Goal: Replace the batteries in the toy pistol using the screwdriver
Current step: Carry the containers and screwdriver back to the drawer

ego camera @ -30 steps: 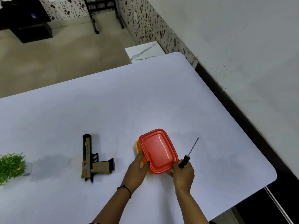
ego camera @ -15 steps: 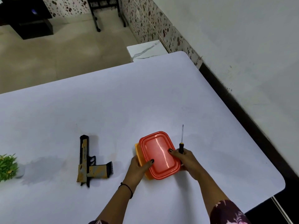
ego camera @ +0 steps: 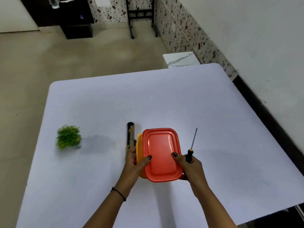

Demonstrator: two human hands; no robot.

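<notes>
Red lid (ego camera: 162, 155) on orange box (ego camera: 139, 145), contents unseen, clamped between left grip (ego camera: 134, 167) and right grip (ego camera: 191, 168), screwdriver (ego camera: 189, 155) in the latter.

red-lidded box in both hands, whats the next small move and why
Probably peel up the red lid at a near corner with the thumbs. The left hand and right hand both grip the orange box, lid on, the right also holding the screwdriver; the toy pistol lies partly hidden behind. What is inside is not visible.
</notes>
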